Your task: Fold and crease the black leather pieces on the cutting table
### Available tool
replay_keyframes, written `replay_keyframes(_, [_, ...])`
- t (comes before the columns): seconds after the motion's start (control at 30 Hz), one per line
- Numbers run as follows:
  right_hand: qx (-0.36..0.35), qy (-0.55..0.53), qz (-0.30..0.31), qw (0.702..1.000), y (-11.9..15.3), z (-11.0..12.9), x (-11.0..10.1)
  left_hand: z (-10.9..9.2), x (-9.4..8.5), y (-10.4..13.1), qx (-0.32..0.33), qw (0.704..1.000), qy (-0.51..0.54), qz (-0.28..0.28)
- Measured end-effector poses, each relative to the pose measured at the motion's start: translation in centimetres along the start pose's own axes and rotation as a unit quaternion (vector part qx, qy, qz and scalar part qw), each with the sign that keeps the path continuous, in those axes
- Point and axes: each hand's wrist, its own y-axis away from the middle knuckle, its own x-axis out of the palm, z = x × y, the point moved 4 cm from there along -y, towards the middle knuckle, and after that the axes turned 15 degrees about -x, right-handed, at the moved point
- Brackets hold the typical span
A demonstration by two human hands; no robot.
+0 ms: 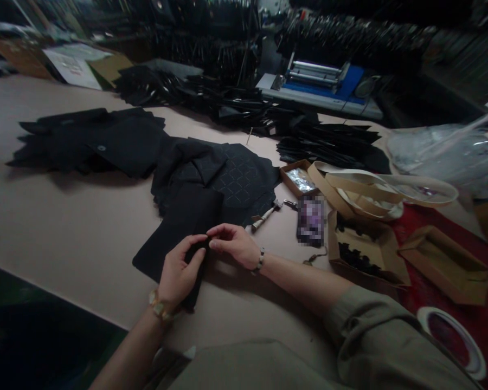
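A flat black fabric piece (174,222) lies at an angle on the table in front of me. My left hand (183,271) is closed on its right edge, with thumb and forefinger pinching the cloth. The fingers of my right hand (236,246) are pinched together at the same edge, their tips touching my left fingertips. Whether a small part sits between the right fingertips cannot be seen. Just beyond lies a pile of black fabric pieces with a diamond pattern (239,173). A small hammer (266,216) rests to the right of that pile.
A phone-like object (311,221), blurred out, lies right of the hammer. Beside it stand a cardboard box of small black parts (368,249), another cardboard tray (445,265) and a tape roll (451,341). Stacks of black pieces (85,138) lie farther back, near a blue roller machine (325,81).
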Motion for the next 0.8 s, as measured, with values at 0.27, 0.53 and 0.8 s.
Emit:
replay_keyframes(0.27, [-0.044,0.066,-0.006,0.997,0.3,0.1,-0.1,2.1,0.9,0.2,-0.23,0.941,0.233,0.086])
replay_keyframes(0.53, [-0.087,0.162,-0.027,0.983,0.1,1.2,-0.8,1.7,1.0,0.2,-0.183,0.956,0.187,0.131])
replay_keyframes(0.8, [-0.139,0.228,0.016,0.964,0.3,1.1,-0.4,2.4,1.1,-0.2,-0.234,0.915,0.307,0.116])
